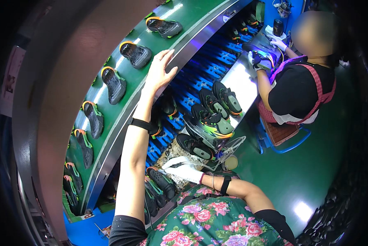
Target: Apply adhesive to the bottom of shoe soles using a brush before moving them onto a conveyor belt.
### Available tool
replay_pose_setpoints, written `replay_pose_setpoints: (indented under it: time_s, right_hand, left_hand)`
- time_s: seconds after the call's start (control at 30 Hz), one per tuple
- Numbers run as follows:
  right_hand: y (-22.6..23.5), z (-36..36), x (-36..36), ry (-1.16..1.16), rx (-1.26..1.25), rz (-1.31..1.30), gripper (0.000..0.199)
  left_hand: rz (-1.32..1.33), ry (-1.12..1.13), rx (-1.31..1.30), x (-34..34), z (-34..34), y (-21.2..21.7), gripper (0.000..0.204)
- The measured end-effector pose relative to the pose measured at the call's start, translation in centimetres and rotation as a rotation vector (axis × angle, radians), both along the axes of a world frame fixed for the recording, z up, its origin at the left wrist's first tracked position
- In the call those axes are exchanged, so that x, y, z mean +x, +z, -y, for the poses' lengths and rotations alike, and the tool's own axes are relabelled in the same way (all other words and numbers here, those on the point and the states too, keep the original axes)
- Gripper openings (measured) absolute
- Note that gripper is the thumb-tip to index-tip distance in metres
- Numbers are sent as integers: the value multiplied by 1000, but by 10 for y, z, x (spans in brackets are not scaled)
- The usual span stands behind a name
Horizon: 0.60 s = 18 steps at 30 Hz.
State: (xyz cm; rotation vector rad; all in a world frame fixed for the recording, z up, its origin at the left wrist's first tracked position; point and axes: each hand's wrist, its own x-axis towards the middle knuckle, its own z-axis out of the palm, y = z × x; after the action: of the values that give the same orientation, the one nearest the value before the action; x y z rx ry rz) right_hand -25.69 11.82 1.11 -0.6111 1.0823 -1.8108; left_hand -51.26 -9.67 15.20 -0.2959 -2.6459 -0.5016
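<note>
My left hand (161, 67), bare, reaches over the metal edge of a green conveyor belt (128, 84). Its fingers are stretched out and hold nothing. Closest to it on the belt is a black shoe sole (135, 54) with an orange and green rim. My right hand (184, 170), in a white glove, is low in front of me, closed round a thin dark tool (175, 165) whose kind I cannot make out. Beside that hand several dark soles (161, 182) stand in a row. Black sports shoes (196, 146) with grey-green soles lie just beyond it.
More soles (114, 85) lie spaced along the belt. Blue racks (188, 98) run beneath its edge. More shoes (227, 98) lie by a white bench (241, 82). At right, a co-worker (300, 88) with gloved hands holds a shoe. A blue-framed stool (284, 137) stands there.
</note>
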Motion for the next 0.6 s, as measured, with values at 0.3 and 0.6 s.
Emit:
replay_pose_setpoints:
  time_s: [0.3,0.6]
  right_hand:
    - [-6,7,3,25,-30,53,14]
    - [-8,5,2,41,12,24,14]
  left_hand:
    - [66,55,-36,2,-4,4,63]
    - [100,65,18,2,-4,7,63]
